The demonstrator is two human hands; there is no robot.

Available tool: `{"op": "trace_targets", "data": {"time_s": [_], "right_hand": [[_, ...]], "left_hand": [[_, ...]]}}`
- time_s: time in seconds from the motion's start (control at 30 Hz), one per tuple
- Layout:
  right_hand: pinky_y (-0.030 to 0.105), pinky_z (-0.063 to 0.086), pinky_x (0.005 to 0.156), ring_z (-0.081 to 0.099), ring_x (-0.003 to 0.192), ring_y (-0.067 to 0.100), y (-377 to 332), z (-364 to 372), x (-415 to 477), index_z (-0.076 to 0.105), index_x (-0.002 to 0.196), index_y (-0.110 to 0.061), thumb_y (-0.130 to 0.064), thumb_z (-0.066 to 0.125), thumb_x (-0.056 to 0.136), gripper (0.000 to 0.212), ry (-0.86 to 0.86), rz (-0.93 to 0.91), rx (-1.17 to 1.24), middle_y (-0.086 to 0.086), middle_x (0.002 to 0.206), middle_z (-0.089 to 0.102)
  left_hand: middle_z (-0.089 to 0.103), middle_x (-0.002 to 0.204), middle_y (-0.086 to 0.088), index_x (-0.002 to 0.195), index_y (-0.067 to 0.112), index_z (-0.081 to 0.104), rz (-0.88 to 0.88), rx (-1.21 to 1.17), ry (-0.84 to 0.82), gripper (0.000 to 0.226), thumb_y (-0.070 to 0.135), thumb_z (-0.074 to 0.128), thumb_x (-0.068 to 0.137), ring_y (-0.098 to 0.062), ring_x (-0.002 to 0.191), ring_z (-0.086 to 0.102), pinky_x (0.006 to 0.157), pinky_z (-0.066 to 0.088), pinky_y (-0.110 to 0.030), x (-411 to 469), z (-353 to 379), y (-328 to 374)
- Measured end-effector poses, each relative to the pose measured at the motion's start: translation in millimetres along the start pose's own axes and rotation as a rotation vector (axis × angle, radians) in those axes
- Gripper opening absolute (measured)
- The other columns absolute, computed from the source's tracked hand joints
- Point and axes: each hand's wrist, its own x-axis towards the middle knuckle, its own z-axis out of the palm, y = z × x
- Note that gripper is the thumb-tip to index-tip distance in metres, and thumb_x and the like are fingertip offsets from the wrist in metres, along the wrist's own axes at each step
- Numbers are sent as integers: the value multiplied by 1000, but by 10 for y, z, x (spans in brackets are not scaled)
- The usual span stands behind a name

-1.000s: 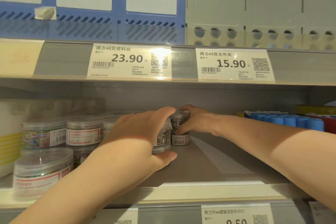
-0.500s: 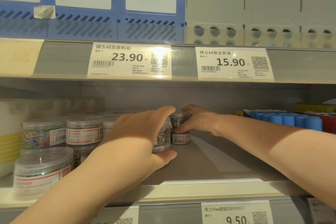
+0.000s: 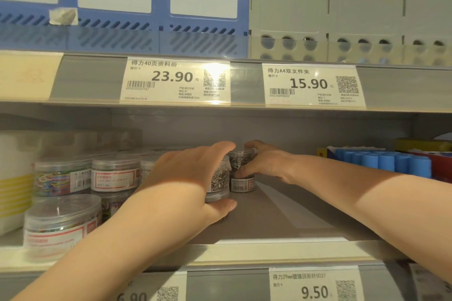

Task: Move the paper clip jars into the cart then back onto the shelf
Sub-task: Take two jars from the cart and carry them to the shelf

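Observation:
Two small clear jars of silver paper clips stand on the grey shelf (image 3: 269, 217), deep under the shelf above. My left hand (image 3: 188, 178) wraps the nearer jar (image 3: 219, 182), fingers over its lid and thumb below its base. My right hand (image 3: 264, 161) grips the farther jar (image 3: 242, 179) from the right, fingers curled over its lid and thumb on its side. Both jars appear to rest on the shelf. The cart is out of view.
Wider clear jars of coloured clips (image 3: 61, 177) (image 3: 115, 173) (image 3: 58, 225) crowd the shelf's left part. A white and yellow box (image 3: 14, 178) stands at far left. Blue cylinders (image 3: 381, 161) fill the right. The upper shelf's price rail (image 3: 178, 82) hangs low overhead.

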Motion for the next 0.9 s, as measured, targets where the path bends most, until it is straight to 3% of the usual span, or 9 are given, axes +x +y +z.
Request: {"op": "trace_targets", "data": {"time_s": [0.23, 0.47, 0.53, 0.6, 0.63, 0.73, 0.8, 0.9], "right_hand": [[23, 36, 93, 41, 126, 20, -163, -138, -195, 21, 148, -20, -26, 82, 69, 100, -26, -4, -144, 6, 142, 40], [24, 38, 89, 45, 115, 16, -328, -388, -774, 34, 142, -24, -27, 77, 75, 80, -56, -97, -245, 1, 136, 44], [22, 35, 87, 46, 110, 14, -328, -435, -972, 36, 141, -22, -24, 75, 78, 74, -84, -113, -245, 0, 130, 48], [22, 37, 88, 51, 110, 16, -320, -492, -1198, 40, 136, -21, -21, 74, 79, 66, -81, -116, -237, 0, 126, 52], [23, 39, 88, 53, 110, 16, -318, -517, -1331, 43, 133, -22, -21, 75, 78, 63, -73, -120, -227, 0, 125, 54], [25, 47, 90, 58, 105, 13, -312, -593, -1763, 50, 124, -25, -22, 77, 75, 56, -35, -141, -189, -1, 117, 61], [26, 48, 90, 59, 102, 10, -332, -650, -2089, 52, 123, -27, -23, 78, 74, 55, -14, -156, -203, -3, 113, 62], [16, 45, 78, 59, 94, 5, -410, -723, -2655, 55, 119, -28, -23, 76, 77, 48, 20, -187, -217, -11, 100, 62]], "left_hand": [[30, 142, 22, 140, 42, 13, -23, -6, -22, 70, 53, 53, 85, -2, 130, 28, 105, 20, -19, 12, -34, 32], [36, 144, 11, 142, 31, 25, -103, 41, -87, 65, 51, 52, 87, -10, 132, 32, 107, 28, -27, -44, -161, 143], [49, 131, 5, 138, 27, 34, -141, 43, -88, 59, 51, 51, 87, -14, 125, 41, 98, 36, -28, -108, -233, 225], [54, 105, 7, 125, 25, 42, -171, 48, -62, 46, 51, 49, 87, -18, 115, 48, 86, 39, -32, -209, -318, 385], [51, 107, 8, 127, 26, 41, -164, 48, -51, 47, 51, 49, 88, -17, 117, 46, 89, 38, -34, -273, -365, 486], [41, 139, 12, 140, 31, 30, -89, 28, -26, 60, 51, 49, 87, -10, 130, 34, 107, 30, -38, -439, -486, 767], [38, 142, 13, 141, 31, 30, -59, 19, -28, 60, 52, 49, 88, -9, 132, 32, 108, 29, -37, -533, -583, 937], [39, 142, 14, 140, 33, 30, -25, 0, -34, 59, 53, 48, 88, -8, 132, 32, 109, 28, -37, -733, -753, 1204]]}}
